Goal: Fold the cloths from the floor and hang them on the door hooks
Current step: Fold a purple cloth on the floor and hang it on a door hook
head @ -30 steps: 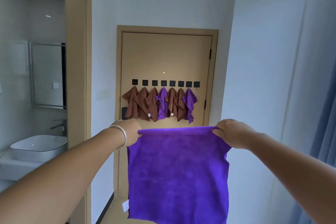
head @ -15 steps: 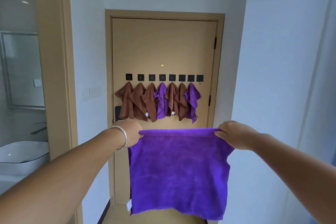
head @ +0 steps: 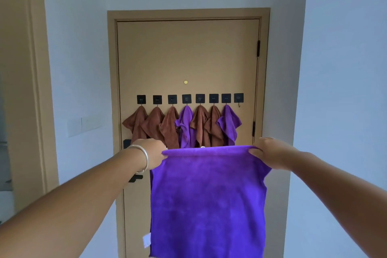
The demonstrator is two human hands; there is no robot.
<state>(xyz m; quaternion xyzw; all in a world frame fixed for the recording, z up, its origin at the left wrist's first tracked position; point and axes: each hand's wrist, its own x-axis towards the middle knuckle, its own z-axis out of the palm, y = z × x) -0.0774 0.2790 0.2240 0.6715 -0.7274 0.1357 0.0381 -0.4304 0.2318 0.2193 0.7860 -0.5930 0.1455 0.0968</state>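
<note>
A purple cloth [head: 207,201] hangs spread out in front of me, with a white label at its lower left corner. My left hand [head: 151,153], a silver bangle on its wrist, pinches the top left corner. My right hand [head: 270,152] pinches the top right corner. Behind it stands a tan door [head: 186,56] with a row of several black hooks. Brown cloths [head: 155,124] and two purple cloths [head: 229,124] hang from all but the rightmost hook [head: 238,98], which is bare.
White walls flank the door on both sides. A second tan door frame [head: 35,90] stands at the left. A black door handle [head: 135,178] shows under my left wrist. A brass peephole [head: 185,82] sits above the hooks.
The door has come closer and larger in view. Both hands keep their hold on the cloth's top corners, held at the same spread.
</note>
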